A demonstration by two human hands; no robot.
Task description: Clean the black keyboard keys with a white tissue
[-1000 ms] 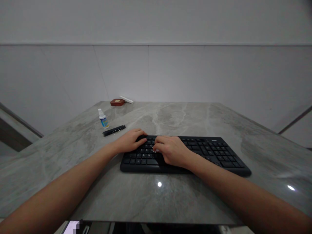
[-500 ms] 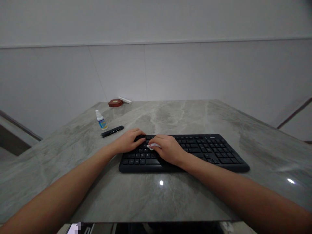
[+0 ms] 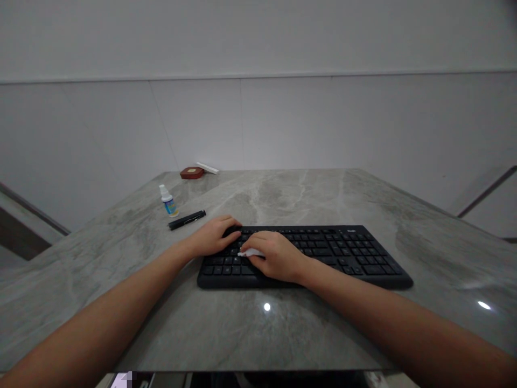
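Observation:
A black keyboard (image 3: pixel 319 250) lies flat near the front of the grey marble table. My left hand (image 3: pixel 216 235) rests on its far left corner, thumb and fingers apart, the fingertips over the back edge. Over the left-middle keys, my right hand (image 3: pixel 277 256) pinches a small white wipe (image 3: pixel 251 252) between thumb and fingers, with a bit of it poking out toward the left. The keys under my right palm are hidden.
A black pen-like item (image 3: pixel 187 220) lies left of the keyboard, and a white spray bottle (image 3: pixel 168 201) with a blue label stands behind it. At the table's back edge are a reddish-brown box (image 3: pixel 191 173) and a white strip (image 3: pixel 207 168). A wall rises behind.
My right hand has moved slightly toward the keyboard's front edge with the white wipe. My left hand has stayed at the corner. The whole view has shifted slightly.

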